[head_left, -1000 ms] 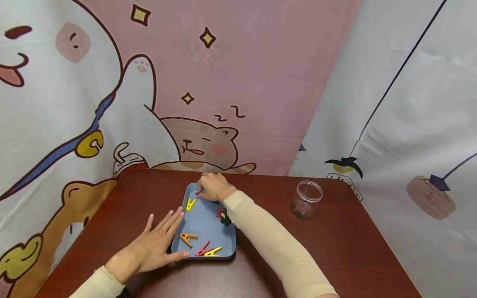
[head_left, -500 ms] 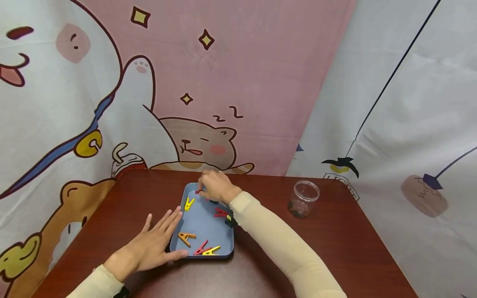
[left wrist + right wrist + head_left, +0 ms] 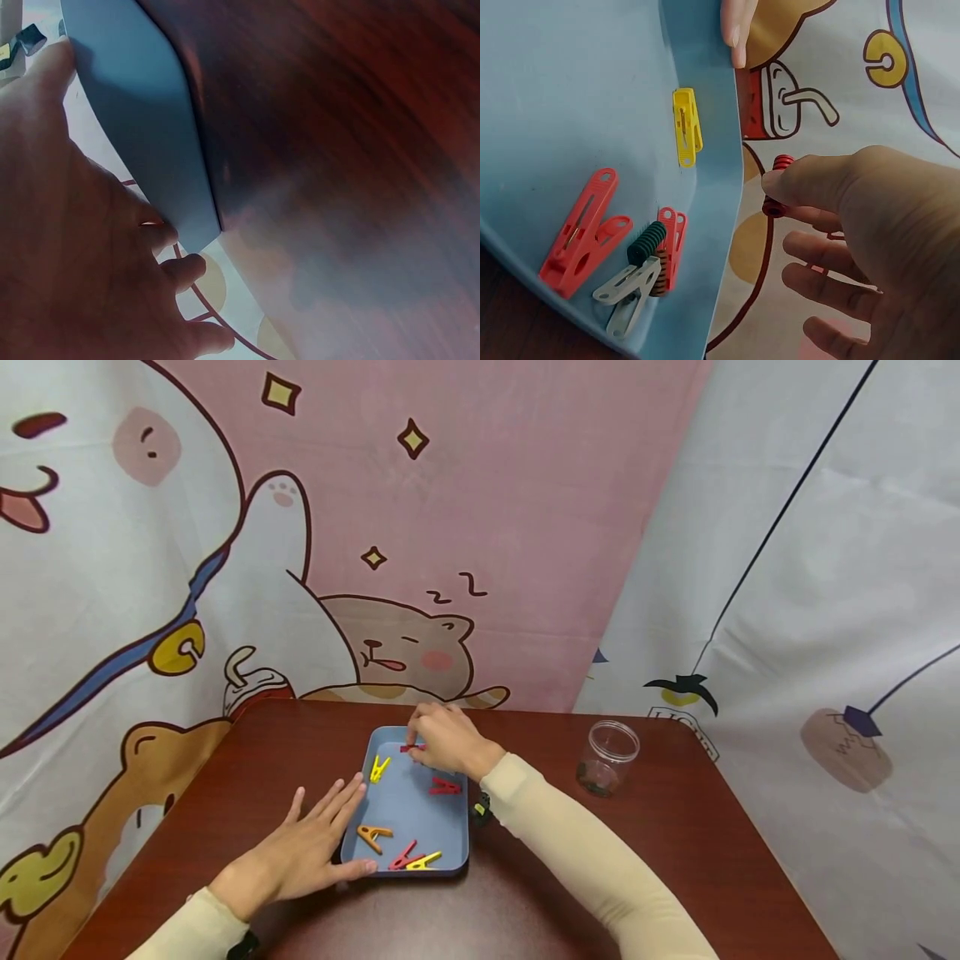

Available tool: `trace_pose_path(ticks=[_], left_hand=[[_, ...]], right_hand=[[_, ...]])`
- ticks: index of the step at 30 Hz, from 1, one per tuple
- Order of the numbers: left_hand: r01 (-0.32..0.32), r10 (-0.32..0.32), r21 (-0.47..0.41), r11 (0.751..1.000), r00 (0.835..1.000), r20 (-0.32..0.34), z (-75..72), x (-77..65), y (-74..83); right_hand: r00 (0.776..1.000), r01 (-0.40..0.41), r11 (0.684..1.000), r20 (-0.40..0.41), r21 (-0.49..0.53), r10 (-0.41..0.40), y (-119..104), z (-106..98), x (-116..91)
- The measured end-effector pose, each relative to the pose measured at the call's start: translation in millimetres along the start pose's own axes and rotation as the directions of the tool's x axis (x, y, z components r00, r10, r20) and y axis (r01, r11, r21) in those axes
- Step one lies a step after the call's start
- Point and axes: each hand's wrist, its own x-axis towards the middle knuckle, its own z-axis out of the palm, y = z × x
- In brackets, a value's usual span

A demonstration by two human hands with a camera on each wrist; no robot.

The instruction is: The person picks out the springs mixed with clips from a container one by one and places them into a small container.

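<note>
My right hand (image 3: 450, 739) is over the far end of the blue tray (image 3: 416, 814). Thumb and index finger pinch a small red ribbed cylinder (image 3: 779, 187), seen above the rim in the right wrist view. Below it lie a green ribbed cylinder (image 3: 646, 242), a brown ribbed one (image 3: 659, 274), a grey clothespin (image 3: 628, 292) and two red clothespins (image 3: 581, 236). A yellow clothespin (image 3: 685, 126) rests by the tray's wall. With fingers spread and straight, my left hand (image 3: 292, 860) touches the tray's left side; its thumb reaches the near left corner.
An orange clothespin (image 3: 373, 837), a pink-red one (image 3: 406, 857) and another yellow one (image 3: 424, 861) lie at the tray's near end. To the right stands a clear open jar (image 3: 607, 760) with something dark at its bottom. A printed cloth (image 3: 525, 527) hangs behind the table (image 3: 675, 843).
My right hand has shifted slightly to the right, and its wrist has uncovered the red clothespin at the tray's right side. My left hand has stayed against the tray.
</note>
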Motion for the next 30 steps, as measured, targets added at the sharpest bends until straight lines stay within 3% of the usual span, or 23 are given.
trace_pose_path(ticks=[17, 30], left_hand=[[-0.002, 0.002, -0.013, 1.000, 1.000, -0.009, -2.4, -0.8, 1.1], [0.000, 0.000, -0.017, 1.000, 1.000, -0.013, -1.2, -0.6, 1.2]], right_hand=[[0.998, -0.005, 0.998, -0.057, 0.069, 0.009, 19.2, -15.9, -46.6], [0.992, -0.009, 0.998, -0.127, 0.058, 0.017, 41.0, -20.2, -86.7]])
